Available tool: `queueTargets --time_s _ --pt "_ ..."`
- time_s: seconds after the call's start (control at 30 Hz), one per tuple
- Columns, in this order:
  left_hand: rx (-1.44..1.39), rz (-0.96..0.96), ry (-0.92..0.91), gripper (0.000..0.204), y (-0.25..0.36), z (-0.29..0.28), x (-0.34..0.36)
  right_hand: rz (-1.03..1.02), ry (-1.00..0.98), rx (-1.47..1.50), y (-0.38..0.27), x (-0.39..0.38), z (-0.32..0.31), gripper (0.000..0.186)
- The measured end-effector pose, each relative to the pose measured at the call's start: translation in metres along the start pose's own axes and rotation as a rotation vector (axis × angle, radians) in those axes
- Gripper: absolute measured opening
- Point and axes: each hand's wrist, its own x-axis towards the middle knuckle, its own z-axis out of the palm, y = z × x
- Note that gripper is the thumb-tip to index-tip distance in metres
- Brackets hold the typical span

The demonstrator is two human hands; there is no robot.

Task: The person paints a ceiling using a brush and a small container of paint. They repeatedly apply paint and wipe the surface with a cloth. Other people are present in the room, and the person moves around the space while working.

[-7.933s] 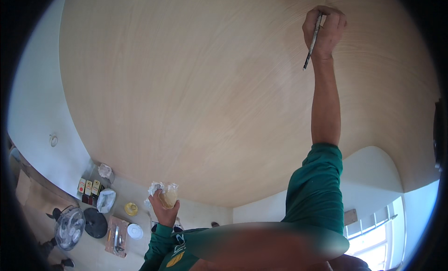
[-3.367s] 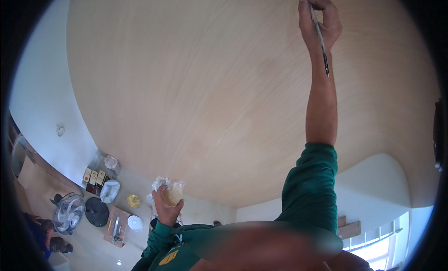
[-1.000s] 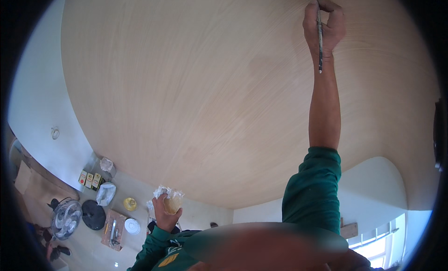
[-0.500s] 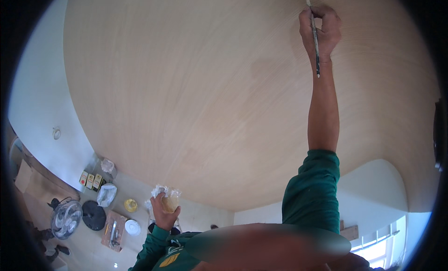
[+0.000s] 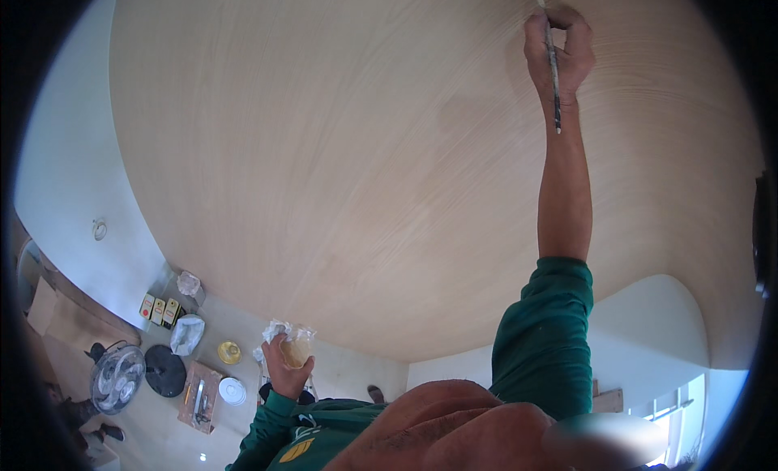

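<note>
My right hand (image 5: 560, 49) pinches a thin, paint-marked brush (image 5: 556, 94) high on the beige, streaky curved surface (image 5: 340, 163); its pale tip points away from me, near the top edge, against or very close to that surface. Low in the middle-left, my left hand (image 5: 288, 366) grips a cup (image 5: 297, 346) lined with crumpled clear plastic, with pale cream material inside. Both forearms come from green sleeves, the right one pushed up.
On the lower-left floor (image 5: 324, 374) are a fan (image 5: 117, 378), tins (image 5: 158, 309), a white bag (image 5: 187, 335), yellow container (image 5: 229, 351), black disc (image 5: 165, 371), board with tools (image 5: 197, 398) and white lid (image 5: 232, 391). Another person's foot (image 5: 112, 432) shows there. A window (image 5: 681, 418) is lower right.
My right hand and brush have shifted slightly within the same area, and the brush angle has changed since the oldest frame. My left hand still grips the cup. The other person's legs have moved.
</note>
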Motion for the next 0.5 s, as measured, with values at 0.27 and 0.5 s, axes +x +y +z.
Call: queueTargets --time_s 0.27,0.5 --pt "0.013 0.003 0.018 0.077 0.003 -0.001 0.001 -0.107 -0.26 -0.266 0.037 -0.015 -0.014 0.015" --pt "0.073 0.035 0.032 0.077 -0.001 0.0 0.002 0.071 -0.218 -0.262 0.033 -0.007 -0.006 0.015"
